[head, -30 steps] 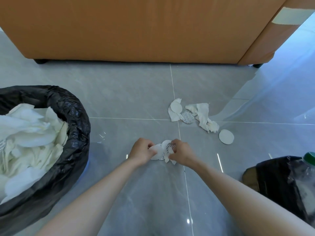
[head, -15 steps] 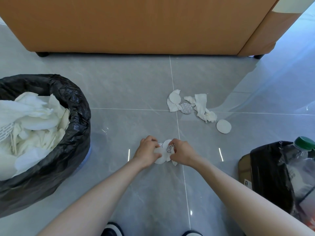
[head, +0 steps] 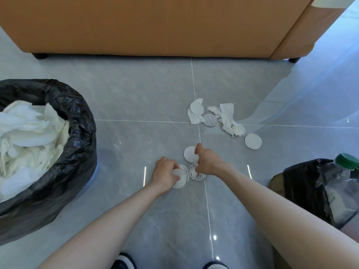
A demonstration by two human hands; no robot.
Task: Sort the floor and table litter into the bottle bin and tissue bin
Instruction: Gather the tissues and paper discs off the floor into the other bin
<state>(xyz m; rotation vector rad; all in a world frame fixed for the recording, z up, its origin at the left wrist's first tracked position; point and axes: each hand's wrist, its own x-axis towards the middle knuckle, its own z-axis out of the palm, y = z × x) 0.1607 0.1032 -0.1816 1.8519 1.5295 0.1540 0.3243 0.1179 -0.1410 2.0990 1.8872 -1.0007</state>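
Far to the left of both hands stands the tissue bin (head: pixel 64 171), lined with a black bag and heaped with crumpled white tissue (head: pixel 29 136). Well apart from it, on the grey tile floor (head: pixel 136 105), the left hand (head: pixel 166 171) is down at the floor with its fingers curled together, pinching a plain white round pad (head: pixel 179 180) that shows under the fingertips and thumb. Just right of those fingers lies a round disc printed with small grey marks (head: pixel 184 169), partly overlapped by the white pad. Touching it on the right is a second printed disc (head: pixel 198 175), which sits under the right hand (head: pixel 206 162). That hand's fingers are bent down and drawn together onto a small white scrap at the disc's upper edge; whether they truly grip it I cannot tell. The forefinger reaches up beside another plain white pad (head: pixel 190 154) lying flat just left of it.

Beyond the right fingers, well apart, is a loose cluster: a torn tissue with a white pad on it (head: pixel 196 111), a printed disc (head: pixel 210 120), then a twisted tissue strip (head: pixel 229 119), and a lone white pad (head: pixel 253 141) near its lower end. Far right of the hands sits the bottle bin (head: pixel 303 189), black-lined, holding a clear plastic bottle with a green cap (head: pixel 347 161). An orange sofa base (head: pixel 155 26) runs across the far side.
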